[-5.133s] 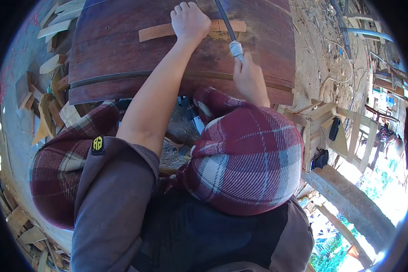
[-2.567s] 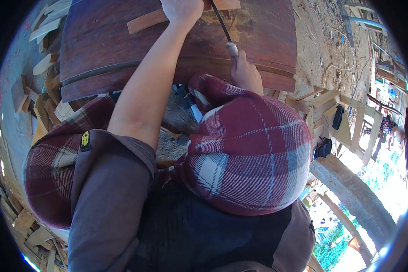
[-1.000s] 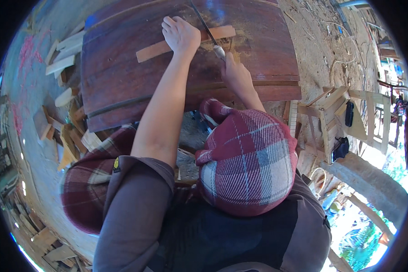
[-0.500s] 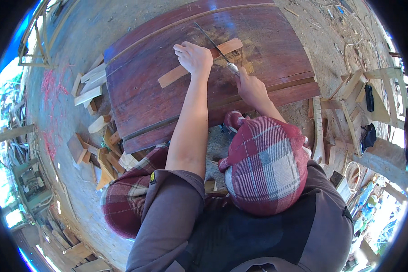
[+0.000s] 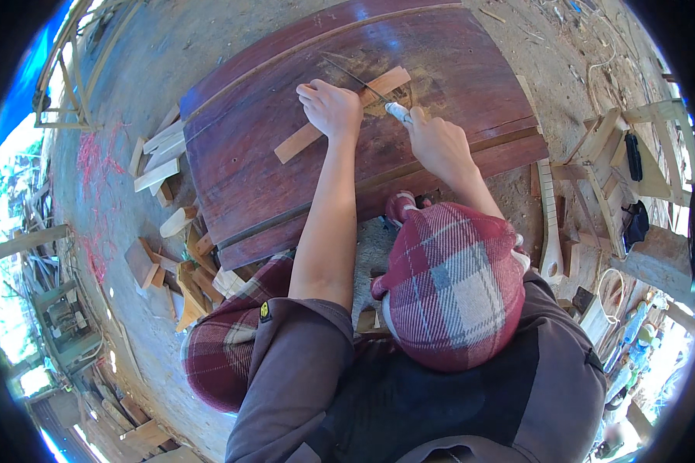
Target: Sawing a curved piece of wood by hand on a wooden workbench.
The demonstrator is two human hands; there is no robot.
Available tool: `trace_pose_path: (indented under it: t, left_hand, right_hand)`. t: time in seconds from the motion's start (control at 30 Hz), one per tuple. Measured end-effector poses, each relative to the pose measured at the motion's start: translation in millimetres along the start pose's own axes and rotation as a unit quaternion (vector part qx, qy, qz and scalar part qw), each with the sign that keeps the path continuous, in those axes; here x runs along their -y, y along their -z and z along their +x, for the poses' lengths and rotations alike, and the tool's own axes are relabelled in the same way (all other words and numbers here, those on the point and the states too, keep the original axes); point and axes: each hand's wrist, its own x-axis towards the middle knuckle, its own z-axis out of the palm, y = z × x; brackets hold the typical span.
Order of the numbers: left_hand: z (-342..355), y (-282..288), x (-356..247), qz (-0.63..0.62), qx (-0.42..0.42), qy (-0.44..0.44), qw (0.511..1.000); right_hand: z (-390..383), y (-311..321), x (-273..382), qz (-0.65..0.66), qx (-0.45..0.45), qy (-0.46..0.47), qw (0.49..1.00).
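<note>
A flat strip of reddish-brown wood point(image 5: 299, 144) lies slantwise on the dark red-brown wooden board point(image 5: 247, 166) in front of me. My left hand point(image 5: 332, 109) is closed over the strip's middle, fingers curled, holding it down against the board. In my right hand point(image 5: 440, 143) is the pale handle point(image 5: 398, 112) of a slim, dark, straight tool. Its narrow blade point(image 5: 355, 77) crosses the strip just right of my left hand and points to the far left; whether it is a file or a thin saw I cannot tell. Fine sawdust point(image 5: 421, 94) lies around the strip's right part.
Wood offcuts point(image 5: 162, 158) lie on the ground left of the board, with reddish strands point(image 5: 96, 162) beyond them. On the right stand a wooden frame point(image 5: 594, 181) and a long pale guitar-neck-shaped piece point(image 5: 550, 231). My plaid-covered knees point(image 5: 455, 285) are close to the board's near edge.
The tool has swung to a flatter slant, its tip lower in the picture. My right hand has moved slightly right and away from me. My left hand keeps its place on the strip.
</note>
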Motion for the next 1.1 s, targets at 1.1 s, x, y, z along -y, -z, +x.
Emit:
trace_pose_path:
  t: [1.1]
  left_hand:
    - [14,0,-4,-0.042,0.060,0.086,0.994]
  right_hand:
    - [10,-48,-19,0.006,-0.041,0.048,0.998]
